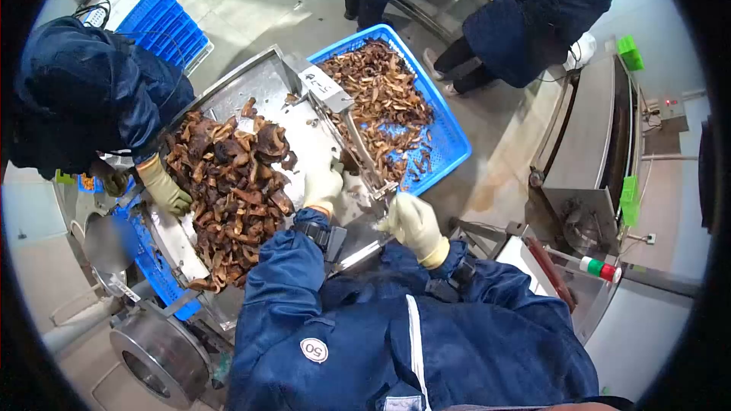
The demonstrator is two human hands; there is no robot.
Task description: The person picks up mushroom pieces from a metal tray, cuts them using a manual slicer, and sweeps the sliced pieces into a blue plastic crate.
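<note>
My left hand (pixel 324 185), in a pale glove, is on the metal work surface (pixel 303 138) beside a hinged cutting blade (pixel 362 144). Its fingers look closed, but what they hold cannot be made out. A fist is formed by my gloved right hand (pixel 416 230) at the near end of the blade, round its handle, which is mostly hidden. Left of my left hand lies a heap of dark brown pieces (pixel 228 190). Beyond the blade, a blue basket (pixel 454 135) holds thinner brown slices (pixel 381 84).
At the left, a co-worker's gloved hand (pixel 163 186) touches the heap. Stacked blue crates (pixel 171 27) stand behind that co-worker. Two people stand beyond the basket. A metal drum (pixel 160 354) is at the lower left, and a red-green signal light (pixel 600 268) at the right.
</note>
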